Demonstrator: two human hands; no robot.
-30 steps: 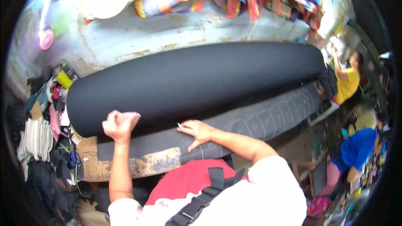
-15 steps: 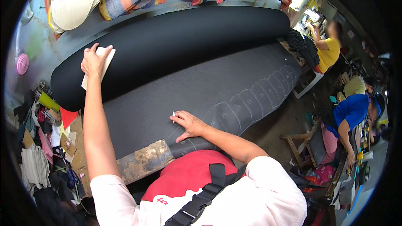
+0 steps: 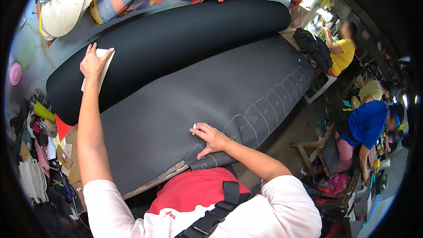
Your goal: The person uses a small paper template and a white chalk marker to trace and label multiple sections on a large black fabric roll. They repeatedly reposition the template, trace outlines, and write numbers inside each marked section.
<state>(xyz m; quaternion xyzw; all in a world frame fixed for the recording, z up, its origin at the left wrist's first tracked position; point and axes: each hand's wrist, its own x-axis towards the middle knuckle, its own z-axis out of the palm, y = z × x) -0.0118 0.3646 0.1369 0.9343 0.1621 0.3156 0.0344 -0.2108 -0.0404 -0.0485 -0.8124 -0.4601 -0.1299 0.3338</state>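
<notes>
Presently the left hand (image 3: 91, 61) presses a pale template (image 3: 102, 68) flat on the black roll (image 3: 176, 35), far left; the right hand (image 3: 212, 139) pinches white chalk (image 3: 194, 126) on grey fabric (image 3: 198, 92). Marking step; judged next: template alignment.

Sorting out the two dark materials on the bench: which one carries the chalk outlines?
The flat grey sheet spread toward the person, under the right hand holding chalk. The black roll behind it, where the left hand presses a pale card, is unmarked.

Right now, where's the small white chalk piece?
Head view, lower centre: small white chalk piece in the right hand's fingers, on the dark grey fabric sheet, beside chalked outlines.
</notes>
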